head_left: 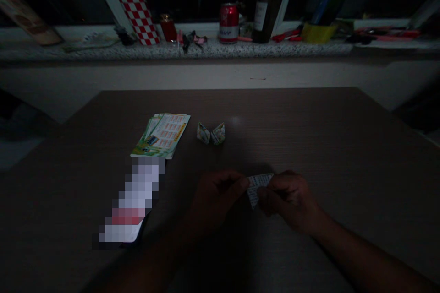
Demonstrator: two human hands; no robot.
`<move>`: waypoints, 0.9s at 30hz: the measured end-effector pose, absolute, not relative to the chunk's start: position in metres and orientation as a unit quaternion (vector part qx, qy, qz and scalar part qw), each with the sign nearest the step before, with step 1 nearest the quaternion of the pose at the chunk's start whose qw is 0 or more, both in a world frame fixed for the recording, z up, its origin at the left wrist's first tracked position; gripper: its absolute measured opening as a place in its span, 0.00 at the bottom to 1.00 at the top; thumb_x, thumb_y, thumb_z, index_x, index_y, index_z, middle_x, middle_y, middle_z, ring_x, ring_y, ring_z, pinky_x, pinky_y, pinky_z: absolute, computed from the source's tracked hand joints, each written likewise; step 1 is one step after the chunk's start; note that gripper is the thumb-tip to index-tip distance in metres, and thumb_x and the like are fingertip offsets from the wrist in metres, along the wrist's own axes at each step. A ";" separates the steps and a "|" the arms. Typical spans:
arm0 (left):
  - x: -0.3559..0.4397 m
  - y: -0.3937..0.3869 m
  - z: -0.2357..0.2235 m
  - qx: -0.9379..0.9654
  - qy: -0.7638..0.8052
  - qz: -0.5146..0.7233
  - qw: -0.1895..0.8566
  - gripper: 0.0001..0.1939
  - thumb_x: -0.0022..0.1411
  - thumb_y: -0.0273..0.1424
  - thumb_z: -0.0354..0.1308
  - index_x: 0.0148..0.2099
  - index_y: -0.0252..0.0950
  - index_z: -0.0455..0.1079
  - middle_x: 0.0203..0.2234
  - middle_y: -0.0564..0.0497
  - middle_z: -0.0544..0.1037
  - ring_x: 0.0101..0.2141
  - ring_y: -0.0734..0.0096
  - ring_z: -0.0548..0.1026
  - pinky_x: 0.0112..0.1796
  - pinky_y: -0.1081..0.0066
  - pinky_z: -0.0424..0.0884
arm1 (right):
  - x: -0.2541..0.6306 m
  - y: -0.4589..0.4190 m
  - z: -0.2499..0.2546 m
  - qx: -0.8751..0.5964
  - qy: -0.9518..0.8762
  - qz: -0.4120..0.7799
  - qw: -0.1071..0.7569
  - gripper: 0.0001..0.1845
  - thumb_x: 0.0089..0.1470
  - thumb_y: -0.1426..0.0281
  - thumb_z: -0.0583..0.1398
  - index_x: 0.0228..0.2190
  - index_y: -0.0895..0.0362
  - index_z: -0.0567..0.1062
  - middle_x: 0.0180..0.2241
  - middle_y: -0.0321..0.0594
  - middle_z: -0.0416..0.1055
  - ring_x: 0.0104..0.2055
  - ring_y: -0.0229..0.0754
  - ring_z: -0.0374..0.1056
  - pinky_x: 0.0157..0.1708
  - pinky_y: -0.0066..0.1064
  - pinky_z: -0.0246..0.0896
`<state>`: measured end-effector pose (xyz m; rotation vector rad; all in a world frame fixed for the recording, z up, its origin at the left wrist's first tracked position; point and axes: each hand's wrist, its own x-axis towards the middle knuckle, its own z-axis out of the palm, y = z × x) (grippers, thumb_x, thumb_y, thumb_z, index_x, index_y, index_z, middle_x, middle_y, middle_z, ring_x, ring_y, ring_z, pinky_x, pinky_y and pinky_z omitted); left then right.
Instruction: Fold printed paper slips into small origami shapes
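Note:
A small piece of printed paper (254, 190), folded to a triangle with its point downward, is held between both hands above the table. My left hand (220, 192) pinches its upper left corner between thumb and finger. At the right side, the thumb and fingers of my right hand (287, 197) close on the same paper. Two small folded paper pieces, one on the left (203, 133) and one on the right (218, 134), stand side by side farther back. The light is dim, so the fold's details are hard to make out.
Left of the hands lies a stack of printed cards (161, 136), with a lit phone (132, 233), its screen blurred, nearer me. Behind the dark table (309, 123), a stone sill (192, 50) bears a red can (228, 23), a dark bottle (266, 13) and a red-and-white checked bottle (139, 16).

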<state>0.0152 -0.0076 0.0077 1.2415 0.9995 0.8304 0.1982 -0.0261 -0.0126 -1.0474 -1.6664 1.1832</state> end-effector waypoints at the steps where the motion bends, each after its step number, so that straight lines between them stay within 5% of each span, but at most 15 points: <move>1: 0.015 -0.008 0.008 0.539 0.434 0.354 0.630 0.16 0.55 0.41 0.61 0.26 0.33 0.72 0.18 0.54 0.69 0.21 0.75 0.65 0.24 0.75 0.59 | 0.199 -0.026 -0.012 -0.410 -0.658 0.479 0.411 0.21 0.58 0.65 0.57 0.16 0.59 0.71 0.13 0.35 0.65 0.16 0.32 0.58 0.15 0.24 0.51; 10: 0.012 -0.013 0.000 0.561 0.396 0.381 0.619 0.12 0.61 0.38 0.58 0.30 0.34 0.71 0.19 0.56 0.68 0.21 0.78 0.65 0.23 0.77 0.60 | 0.198 -0.024 -0.012 -0.325 -0.702 0.522 0.358 0.20 0.61 0.61 0.53 0.26 0.58 0.76 0.17 0.35 0.66 0.18 0.34 0.60 0.18 0.25 0.56; 27: 0.013 -0.012 0.001 0.526 0.409 0.413 0.620 0.12 0.60 0.36 0.59 0.29 0.33 0.70 0.18 0.55 0.68 0.21 0.77 0.65 0.23 0.76 0.59 | 0.193 -0.024 -0.002 -0.349 -0.712 0.483 0.371 0.17 0.58 0.71 0.56 0.18 0.59 0.69 0.14 0.31 0.62 0.16 0.30 0.55 0.16 0.22 0.48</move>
